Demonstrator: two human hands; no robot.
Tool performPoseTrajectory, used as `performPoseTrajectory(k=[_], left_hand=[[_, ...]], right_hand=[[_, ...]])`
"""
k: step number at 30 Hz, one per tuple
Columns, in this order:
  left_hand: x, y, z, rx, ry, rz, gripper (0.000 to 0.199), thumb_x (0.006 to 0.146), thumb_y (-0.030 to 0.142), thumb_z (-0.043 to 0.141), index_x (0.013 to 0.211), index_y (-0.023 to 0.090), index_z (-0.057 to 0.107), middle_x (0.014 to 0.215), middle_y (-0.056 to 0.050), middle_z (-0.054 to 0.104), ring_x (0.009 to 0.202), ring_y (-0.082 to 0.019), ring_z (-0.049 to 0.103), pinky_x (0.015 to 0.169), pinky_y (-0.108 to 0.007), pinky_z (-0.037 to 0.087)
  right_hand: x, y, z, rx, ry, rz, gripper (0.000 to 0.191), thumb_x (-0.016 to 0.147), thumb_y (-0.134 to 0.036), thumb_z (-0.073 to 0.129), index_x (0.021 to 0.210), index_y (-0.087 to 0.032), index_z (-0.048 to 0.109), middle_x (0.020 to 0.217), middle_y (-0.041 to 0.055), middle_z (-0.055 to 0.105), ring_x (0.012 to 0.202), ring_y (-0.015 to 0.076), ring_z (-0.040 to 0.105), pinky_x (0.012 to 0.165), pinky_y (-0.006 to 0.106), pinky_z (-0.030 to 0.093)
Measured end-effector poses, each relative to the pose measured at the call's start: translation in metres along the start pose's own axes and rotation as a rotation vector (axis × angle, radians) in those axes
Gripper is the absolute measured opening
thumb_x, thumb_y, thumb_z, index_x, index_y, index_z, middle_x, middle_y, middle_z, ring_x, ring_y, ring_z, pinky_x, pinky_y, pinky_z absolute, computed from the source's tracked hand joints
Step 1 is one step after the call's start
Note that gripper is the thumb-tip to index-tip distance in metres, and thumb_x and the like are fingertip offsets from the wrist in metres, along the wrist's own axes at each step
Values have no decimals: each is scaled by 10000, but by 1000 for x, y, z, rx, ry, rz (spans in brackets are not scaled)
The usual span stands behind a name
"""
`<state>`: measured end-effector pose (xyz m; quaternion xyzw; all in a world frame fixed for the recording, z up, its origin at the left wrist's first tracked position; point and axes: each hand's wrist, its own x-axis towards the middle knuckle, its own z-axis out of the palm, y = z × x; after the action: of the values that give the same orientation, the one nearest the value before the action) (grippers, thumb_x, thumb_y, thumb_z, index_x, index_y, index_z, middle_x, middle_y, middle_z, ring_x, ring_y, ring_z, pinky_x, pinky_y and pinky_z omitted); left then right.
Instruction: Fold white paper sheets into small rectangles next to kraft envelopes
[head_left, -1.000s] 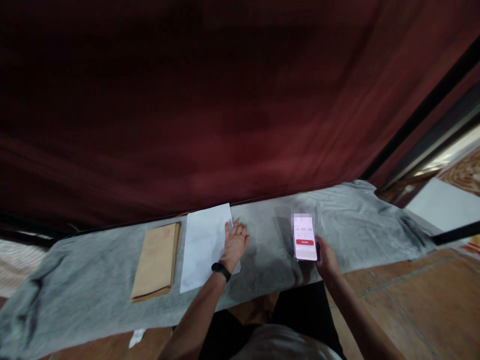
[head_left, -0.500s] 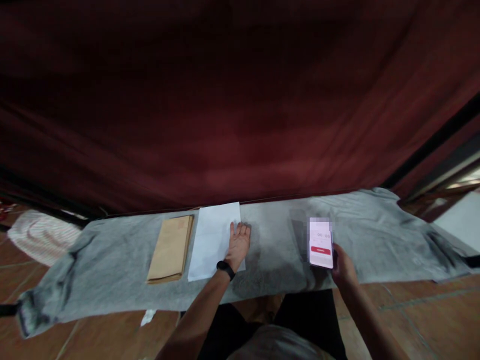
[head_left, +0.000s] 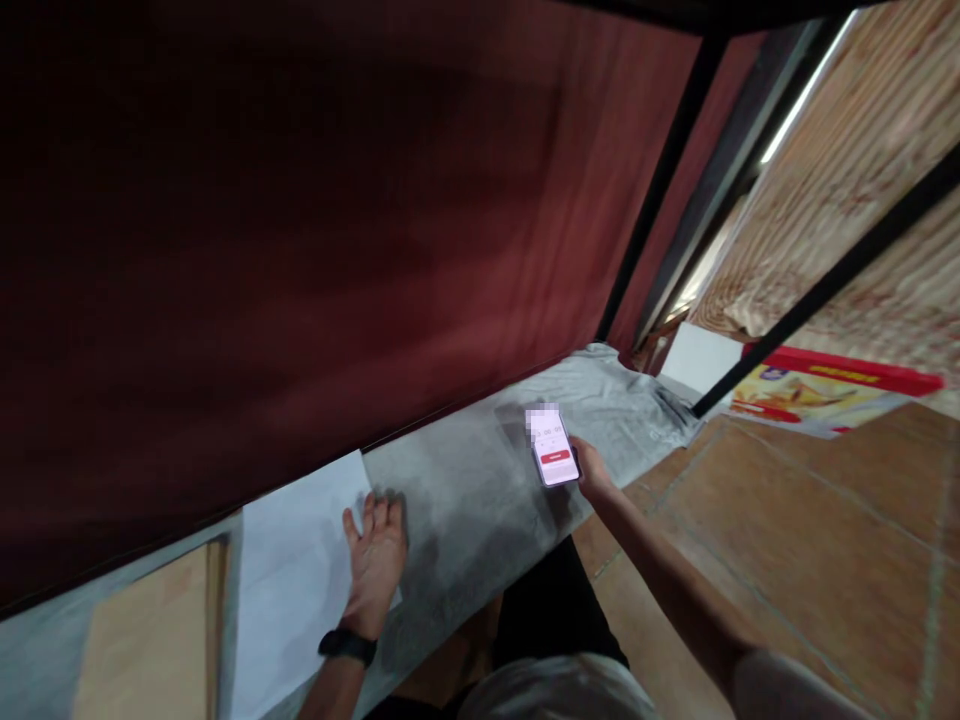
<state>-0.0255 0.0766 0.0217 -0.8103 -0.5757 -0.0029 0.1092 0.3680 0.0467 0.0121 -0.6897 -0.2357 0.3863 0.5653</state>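
Note:
My left hand, with a black band on its wrist, lies palm up with fingers apart at the right edge of the white paper. Nothing is in that hand. Left of the paper are stacked brown envelopes, cut off by the lower edge of the view. My right hand grips a smartphone by its right side. Its lit screen faces up and shows a red button below a partly blurred row of digits. The phone is over the grey cloth; whether it touches the cloth I cannot tell.
Grey cloth covers the long narrow surface before me. A dark red curtain hangs behind it. Black bars stand at the right. On the tiled floor lies a red and yellow printed box, beside a striped cloth.
My view has swung to the right, so the paper and envelopes sit further left and the printed box has come into view. My right hand still holds the smartphone; my left hand stays open by the paper.

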Motion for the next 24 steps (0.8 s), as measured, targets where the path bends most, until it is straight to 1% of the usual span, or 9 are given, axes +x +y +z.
performPoseTrajectory(k=[3, 6, 9, 12, 15, 17, 19, 22, 24], left_hand=[[-12, 8, 1, -76, 65, 68, 499, 918, 124, 372, 1347, 169, 625, 1438, -161, 588, 1474, -328, 359, 1209, -661, 118], [-30, 18, 7, -138, 142, 121, 480, 939, 164, 349, 1303, 220, 657, 1436, -120, 601, 1468, -304, 382, 1216, -640, 152], [-52, 25, 19, -237, 212, 233, 453, 934, 176, 364, 1240, 207, 697, 1422, -143, 607, 1419, -311, 458, 1208, -610, 228], [-72, 30, 29, -320, 298, 332, 396, 917, 201, 435, 1191, 226, 720, 1401, -132, 626, 1385, -314, 502, 1181, -577, 329], [-86, 35, 27, -404, 326, 391, 366, 924, 214, 458, 1170, 254, 726, 1378, -99, 647, 1331, -280, 564, 1088, -488, 492], [-88, 40, 16, -491, 279, 387, 368, 940, 224, 449, 1183, 272, 721, 1380, -79, 647, 1272, -252, 617, 1006, -424, 570], [-85, 47, -2, -607, 210, 330, 369, 951, 255, 443, 1200, 292, 713, 1394, -61, 637, 1224, -235, 652, 959, -391, 604], [-73, 60, -38, -821, 129, 227, 336, 966, 364, 450, 1130, 308, 738, 1328, -50, 679, 1151, -230, 693, 931, -380, 620], [-68, 65, -64, -970, 65, 178, 346, 961, 442, 458, 1068, 299, 755, 1212, -55, 734, 1105, -239, 712, 938, -384, 614]], right_hand=[[17, -4, -11, 63, 6, 37, 309, 772, -486, 575, 671, -194, 582, 575, 30, 654, 562, 200, 621, 510, 274, 451], [29, -9, -22, 99, 28, 45, 304, 754, -478, 606, 650, -195, 561, 544, 7, 619, 529, 170, 577, 499, 259, 410], [37, -13, -31, 130, 57, 36, 284, 760, -459, 600, 661, -197, 552, 566, 2, 622, 539, 160, 568, 515, 256, 406], [42, -15, -37, 142, 75, 35, 248, 771, -423, 576, 674, -195, 550, 579, 5, 625, 541, 159, 568, 526, 260, 416], [45, -16, -41, 126, 87, 40, 221, 778, -390, 562, 670, -198, 545, 561, 8, 614, 531, 159, 558, 521, 263, 412], [47, -17, -42, 104, 93, 45, 216, 780, -380, 567, 661, -203, 538, 541, 7, 603, 527, 160, 552, 515, 263, 403], [48, -17, -42, 75, 98, 49, 223, 780, -381, 585, 649, -209, 530, 516, 4, 583, 516, 161, 544, 508, 265, 392], [52, -17, -42, 31, 100, 41, 247, 783, -386, 605, 629, -213, 523, 494, 6, 566, 497, 166, 536, 503, 279, 384], [55, -16, -43, 2, 98, 17, 265, 788, -392, 613, 616, -213, 522, 486, 11, 564, 497, 171, 535, 499, 284, 381]])
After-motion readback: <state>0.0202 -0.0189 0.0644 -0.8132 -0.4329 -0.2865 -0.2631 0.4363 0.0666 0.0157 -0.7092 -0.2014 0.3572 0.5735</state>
